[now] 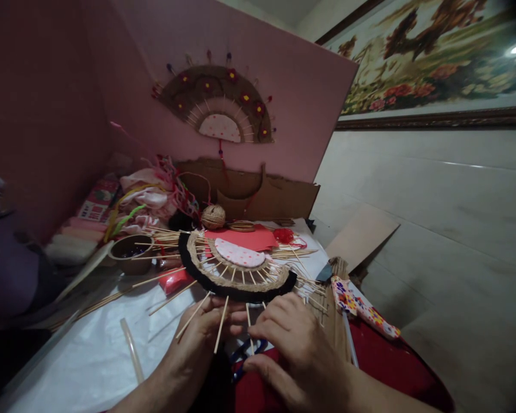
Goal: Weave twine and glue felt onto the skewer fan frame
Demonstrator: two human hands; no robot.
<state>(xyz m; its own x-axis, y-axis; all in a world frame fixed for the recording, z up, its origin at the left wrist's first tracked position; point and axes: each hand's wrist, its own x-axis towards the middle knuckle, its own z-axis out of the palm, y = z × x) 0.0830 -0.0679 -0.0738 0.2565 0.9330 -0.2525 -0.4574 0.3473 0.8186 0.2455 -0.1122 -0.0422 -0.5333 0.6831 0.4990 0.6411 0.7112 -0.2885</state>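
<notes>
A half-round fan frame (236, 292) of thin wooden sticks, with a black band and a twine band, is held up in front of me. Its center is a white half-disc with red dots (239, 253). My left hand (202, 330) is under the black band, its fingers wrapped behind the sticks. On the right, my right hand (288, 338) bends its fingers around a stick at the lower edge, thumb apart below. Blue-handled scissors (243, 358) lie beneath, between the hands.
A finished fan (223, 103) hangs on the pink board. Behind the frame are a twine ball (214, 217), red paper (258, 236) and a brown bowl (131, 252). A glue stick (131, 350) lies left; floral cloth (363, 307) lies right. A person (8, 258) is at far left.
</notes>
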